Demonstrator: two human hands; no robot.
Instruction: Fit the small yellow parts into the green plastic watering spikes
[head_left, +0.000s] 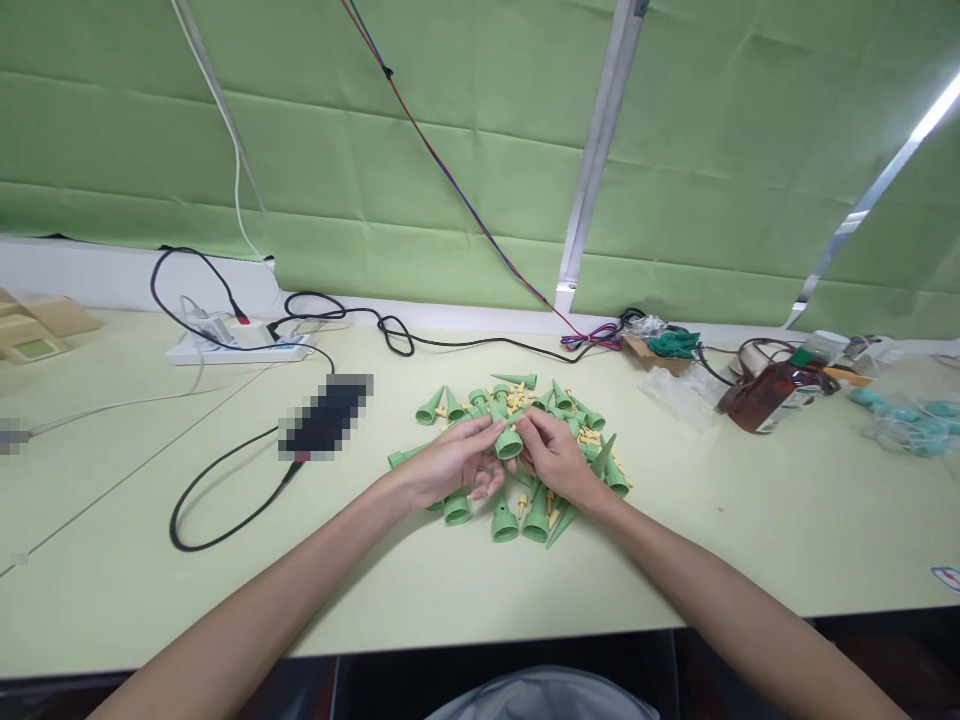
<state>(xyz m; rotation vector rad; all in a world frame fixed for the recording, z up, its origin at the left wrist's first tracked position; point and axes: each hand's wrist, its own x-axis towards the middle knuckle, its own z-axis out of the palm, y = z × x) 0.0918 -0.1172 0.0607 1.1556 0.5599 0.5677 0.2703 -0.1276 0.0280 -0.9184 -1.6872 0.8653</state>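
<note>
Over a pile on the table, my left hand point(466, 452) has its thumb and fingers closed on a green plastic watering spike point(509, 444), whose round open end faces me. My right hand point(553, 450) is closed in a pinch right beside that spike. A speck of yellow shows near its fingertips, but what they hold is mostly hidden. Around and below both hands lie several more green spikes point(505, 522), some pointed tips point(604, 455) among them. Small yellow valve pieces point(523, 506) are scattered through the pile, many of them behind my hands.
To the left, a dark pixelated device point(327, 418) lies with a black cable looping from it. A white power strip point(247, 350) sits at the back left. Toward the right are a clear plastic bag point(679, 395) and a brown bottle point(772, 395). The table edge point(480, 650) runs close to me.
</note>
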